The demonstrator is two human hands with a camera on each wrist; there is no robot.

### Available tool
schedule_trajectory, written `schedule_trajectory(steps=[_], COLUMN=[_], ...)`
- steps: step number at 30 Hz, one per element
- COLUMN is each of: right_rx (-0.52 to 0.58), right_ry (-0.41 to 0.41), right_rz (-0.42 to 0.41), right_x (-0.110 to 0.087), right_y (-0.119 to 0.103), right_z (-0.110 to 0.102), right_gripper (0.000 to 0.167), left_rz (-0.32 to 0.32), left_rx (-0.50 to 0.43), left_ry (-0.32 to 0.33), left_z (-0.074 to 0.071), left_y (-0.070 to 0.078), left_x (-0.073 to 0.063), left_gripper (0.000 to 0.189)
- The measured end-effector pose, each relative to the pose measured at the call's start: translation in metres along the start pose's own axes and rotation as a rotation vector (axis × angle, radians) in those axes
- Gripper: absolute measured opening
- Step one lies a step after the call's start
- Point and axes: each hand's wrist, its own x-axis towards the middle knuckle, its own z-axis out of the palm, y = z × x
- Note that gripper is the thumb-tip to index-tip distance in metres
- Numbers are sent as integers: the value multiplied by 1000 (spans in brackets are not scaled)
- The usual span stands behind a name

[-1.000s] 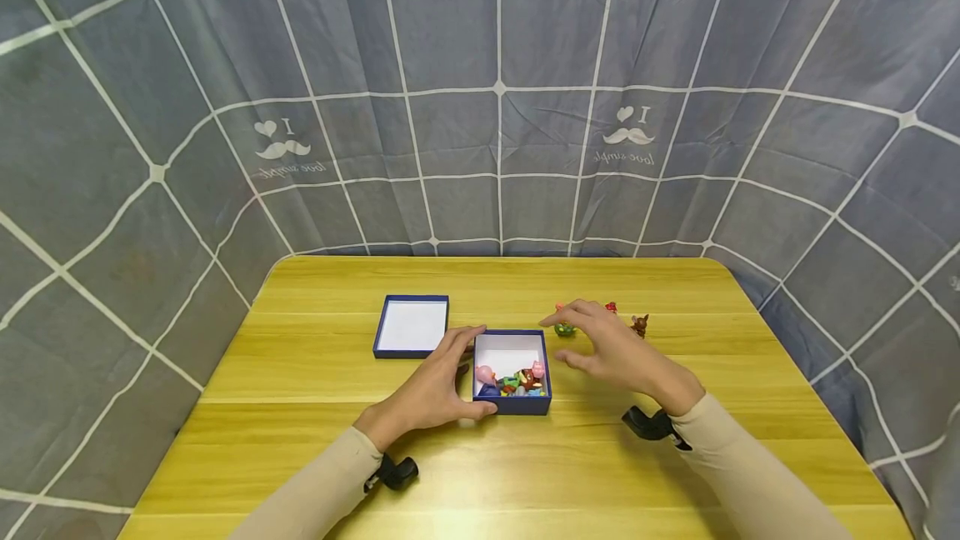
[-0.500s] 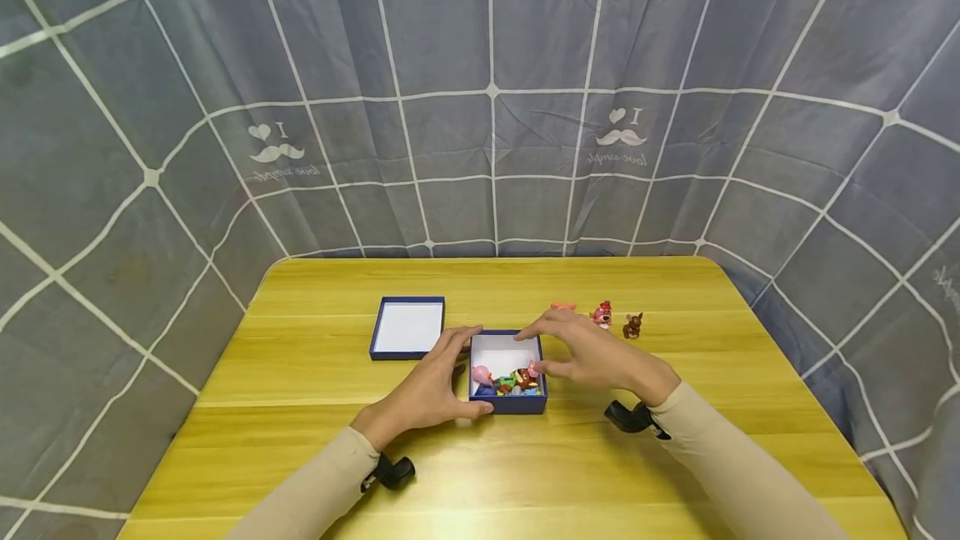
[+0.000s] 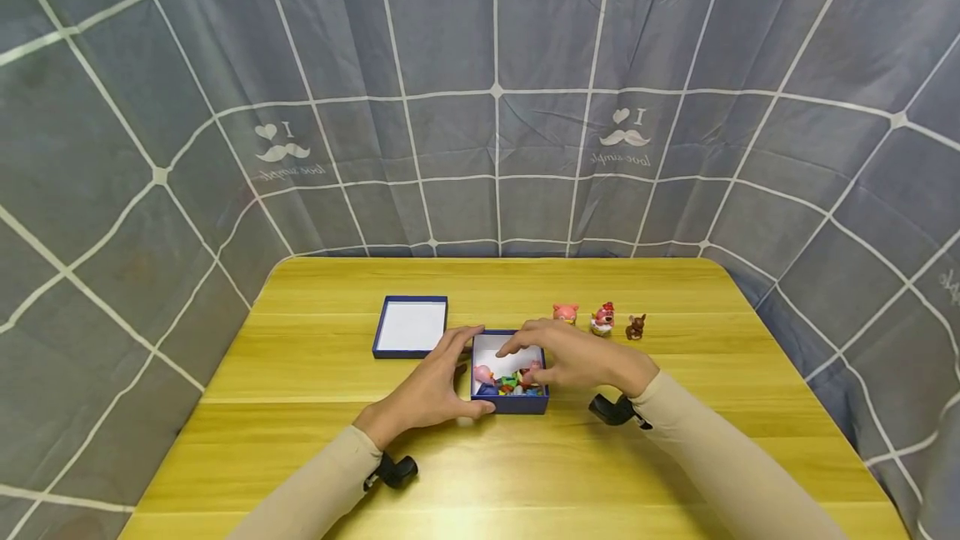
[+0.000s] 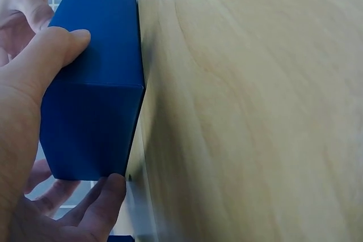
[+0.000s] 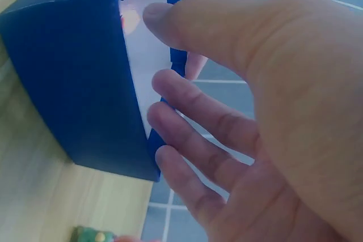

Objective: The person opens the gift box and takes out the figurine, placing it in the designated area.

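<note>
A blue box point(image 3: 510, 405) with a white inside stands uncovered on the table. My left hand point(image 3: 427, 390) grips it from the left, thumb on the front wall and fingers round the back corner. Along the front of the box lie several small toy figures, among them a pink figure point(image 3: 483, 374) at the left and colourful pieces point(image 3: 517, 386) beside it. Over the right wall reaches my right hand point(image 3: 577, 355), its thumb and fingers spread apart above the opening. In the right wrist view nothing shows between those fingers point(image 5: 193, 103).
The blue lid point(image 3: 411, 327) lies upturned behind and left of the box. Behind my right hand stand a pink figurine point(image 3: 566, 313), a red-topped figurine point(image 3: 602, 319) and a brown animal figurine point(image 3: 635, 327). A grey grid-patterned curtain point(image 3: 495, 140) surrounds the wooden table point(image 3: 330, 340).
My right hand has moved left from beside the figurines to over the box opening, uncovering figurines behind it. The left hand keeps its grip on the box.
</note>
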Motion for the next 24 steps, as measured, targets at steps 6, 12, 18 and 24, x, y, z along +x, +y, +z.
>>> schedule_trajectory(steps=[6,12,18,24], right_rx=[0,57,55,33], right_ry=[-54,-146,-230,-272], right_rz=[-45,-65,-61,-73], right_x=[10,22,35,45], right_y=[-2,0,2,1], right_z=[0,1,2,3], right_gripper=[42,42,44,45], left_rz=[6,7,0,5], left_rx=[8,11,18,15], left_ry=[7,9,4,8], left_z=[1,0,-1,1], left_y=[0,-1,-1,-2], left_x=[-1,-1,0,-2], left_gripper=[122,122,122,122])
